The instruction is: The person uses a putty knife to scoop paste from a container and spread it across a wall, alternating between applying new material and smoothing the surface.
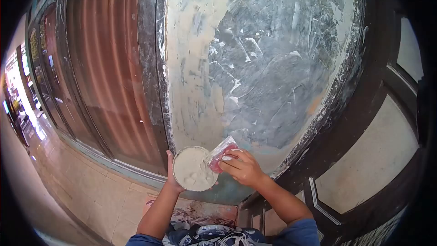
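My left hand (171,174) is wrapped round the side and underside of a round tub (176,183), its thumb up along the rim. Pale, creamy filler (191,166) with lumps and dips fills the tub. In my right hand (243,168) is a putty scraper (220,153) with a red grip and a pale, smeared blade; the fingers are closed on the grip. The scraper overlaps the tub's right rim in this view. Right in front stands a wall panel (268,91), dark grey in the middle, with pale filler smeared round it.
A window with reddish curtains (102,64) behind glass and a dark frame stands to the left. On the right is a dark wooden door (359,132) with pale panels. Tan floor tiles (100,196) run along the lower left, and a stained mat (209,209) lies below.
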